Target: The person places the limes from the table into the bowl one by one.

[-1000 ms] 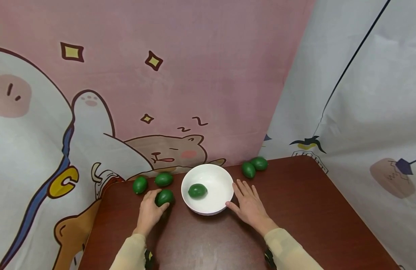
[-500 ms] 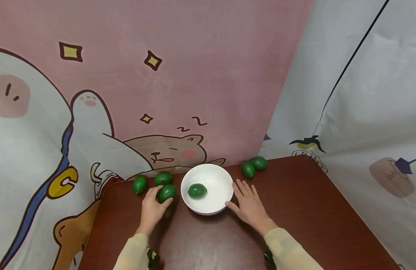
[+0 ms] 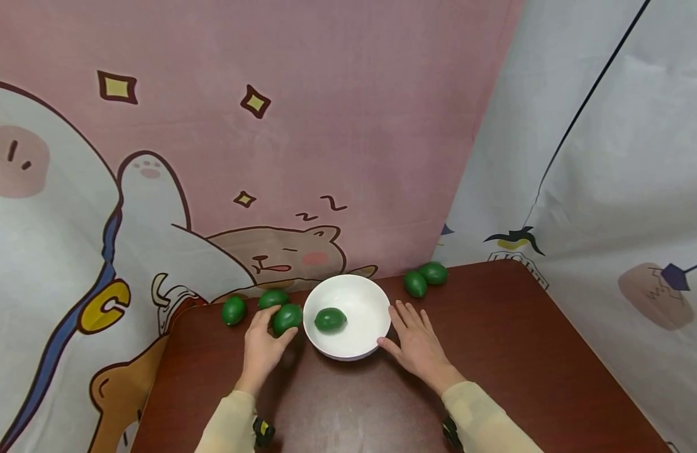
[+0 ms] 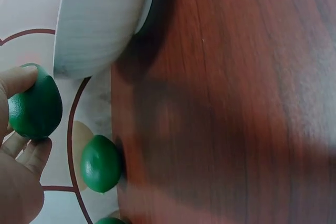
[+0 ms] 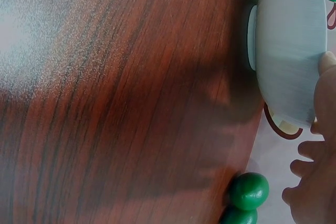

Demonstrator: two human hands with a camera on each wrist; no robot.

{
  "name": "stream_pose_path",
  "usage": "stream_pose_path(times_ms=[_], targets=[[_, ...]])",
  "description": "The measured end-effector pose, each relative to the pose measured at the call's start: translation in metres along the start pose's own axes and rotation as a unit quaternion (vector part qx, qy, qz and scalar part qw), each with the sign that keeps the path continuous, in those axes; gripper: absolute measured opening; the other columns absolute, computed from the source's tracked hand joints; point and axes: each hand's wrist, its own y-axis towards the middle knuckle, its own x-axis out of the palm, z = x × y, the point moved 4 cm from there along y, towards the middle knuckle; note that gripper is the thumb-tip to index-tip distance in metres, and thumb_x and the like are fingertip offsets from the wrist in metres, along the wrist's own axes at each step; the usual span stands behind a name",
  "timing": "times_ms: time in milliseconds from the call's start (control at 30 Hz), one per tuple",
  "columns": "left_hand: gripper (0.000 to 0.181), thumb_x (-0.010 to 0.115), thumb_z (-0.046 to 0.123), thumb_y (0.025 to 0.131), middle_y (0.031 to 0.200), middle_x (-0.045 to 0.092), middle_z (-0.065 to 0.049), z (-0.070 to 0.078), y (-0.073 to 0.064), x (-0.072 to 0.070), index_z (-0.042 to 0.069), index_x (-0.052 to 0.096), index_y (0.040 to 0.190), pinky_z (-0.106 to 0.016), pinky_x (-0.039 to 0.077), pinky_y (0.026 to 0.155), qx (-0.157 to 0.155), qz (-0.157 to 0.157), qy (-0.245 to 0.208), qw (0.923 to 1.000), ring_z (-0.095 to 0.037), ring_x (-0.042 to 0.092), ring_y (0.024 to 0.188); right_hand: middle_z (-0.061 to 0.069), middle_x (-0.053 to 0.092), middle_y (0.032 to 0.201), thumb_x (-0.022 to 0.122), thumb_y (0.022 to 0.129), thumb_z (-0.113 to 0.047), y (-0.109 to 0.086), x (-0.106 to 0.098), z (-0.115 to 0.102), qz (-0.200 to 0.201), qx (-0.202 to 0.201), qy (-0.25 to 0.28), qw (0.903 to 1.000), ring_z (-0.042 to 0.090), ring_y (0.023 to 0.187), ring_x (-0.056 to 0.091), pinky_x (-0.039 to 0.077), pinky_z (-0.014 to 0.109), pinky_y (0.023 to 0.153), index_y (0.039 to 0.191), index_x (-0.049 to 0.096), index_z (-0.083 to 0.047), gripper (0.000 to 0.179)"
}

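1. Furthest left, behind the worktop [image 3: 541,352], hangs a printed backdrop [image 3: 377,126], with a big white cartoon animal on this side and a sleeping bear nearer the middle.
2. One lime [image 3: 234,311] lies by itself near the worktop's back left corner.
3. Beside it, a second lime [image 3: 272,298] sits at the back edge, partly covered in my head view by the fruit I'm carrying.
4. My left hand [image 3: 261,353] pinches the held lime [image 3: 287,319] between thumb and fingers. I have it up off the worktop, just left of the bowl; the view from my left wrist shows it apart from the lime behind it.
5. The white bowl [image 3: 360,302] stands upright close to the back edge, with another lime [image 3: 330,320] lying inside, toward its left.
6. My right hand [image 3: 421,351] is spread at the bowl's right side, its thumb and fingertips against the rim, gripping nothing.
7. Beyond those fingers, near the back edge, lie two limes [image 3: 415,284] close together, seemingly touching.
8. On the far right, a whitish cloth [image 3: 609,157] with printed pictures hangs past the worktop.
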Motion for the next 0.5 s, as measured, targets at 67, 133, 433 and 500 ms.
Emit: stream_pose_path(times_ms=[67,133,433,500], targets=[[0.063,0.095,0.013,0.073,0.120,0.066,-0.018,0.003,0.000,0.002,0.000,0.067,0.128,-0.053,0.054,0.088,0.003,-0.001,-0.004,1.0000,-0.036,0.065,0.103,0.023,0.039,0.161,0.065,0.097,-0.054,0.000,0.000,0.000,0.000,-0.001,-0.003,1.0000,0.042,0.151,0.033,0.021,0.062,0.122,0.155,0.044,-0.002,0.081],[0.063,0.094,0.014,0.074,0.122,0.066,-0.016,0.006,0.000,0.003,0.002,0.067,0.129,-0.052,0.055,0.085,0.000,-0.005,-0.008,0.9999,-0.033,0.064,0.101,0.023,0.039,0.161,0.065,0.097,-0.055,0.000,0.000,0.000,0.000,-0.001,-0.007,1.0000,0.042,0.151,0.033,0.022,0.062,0.122,0.155,0.044,-0.002,0.082],[0.061,0.093,0.016,0.077,0.124,0.065,-0.013,0.020,0.000,0.008,0.003,0.067,0.130,-0.041,0.055,0.079,-0.009,-0.022,-0.023,0.9994,-0.028,0.062,0.096,0.024,0.040,0.160,0.066,0.096,-0.055,-0.001,-0.001,0.000,0.010,-0.008,-0.008,0.9999,0.042,0.150,0.035,0.024,0.063,0.121,0.154,0.045,-0.002,0.081],[0.060,0.093,0.015,0.077,0.124,0.065,-0.013,0.022,-0.001,0.009,0.004,0.067,0.131,-0.042,0.056,0.078,-0.010,-0.023,-0.027,0.9993,-0.028,0.062,0.096,0.024,0.041,0.160,0.066,0.096,-0.054,-0.001,-0.001,0.000,0.012,-0.010,-0.010,0.9998,0.043,0.149,0.036,0.025,0.063,0.121,0.154,0.046,-0.002,0.081]])
